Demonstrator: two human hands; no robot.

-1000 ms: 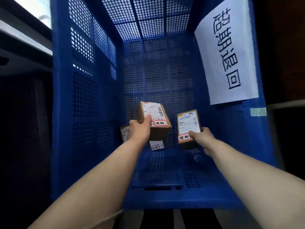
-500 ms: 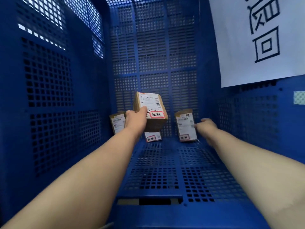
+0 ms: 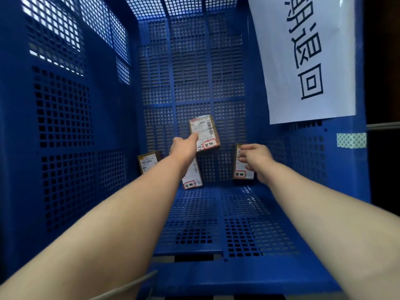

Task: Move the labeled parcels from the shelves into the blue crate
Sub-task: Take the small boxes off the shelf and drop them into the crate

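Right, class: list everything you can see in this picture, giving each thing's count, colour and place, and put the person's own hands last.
Crate: one, blue, perforated walls and floor, filling the view.
Parcels: four, brown with white labels, at the crate's far end: raised parcel; left parcel by the left wall; middle parcel leaning behind the left wrist; right parcel upright.
Paper sign: one, white with black characters, right wall.
Tape: one patterned strip, right rim.
Left hand: on the raised parcel.
Right hand: open, at the right parcel.

A white paper sign [image 3: 303, 59] on the crate wall, above the right hand [image 3: 256, 158], reads 期退回 in large black characters, the top cut off. Parcel labels by both hands carry small print and red-bordered stickers, too small to read.
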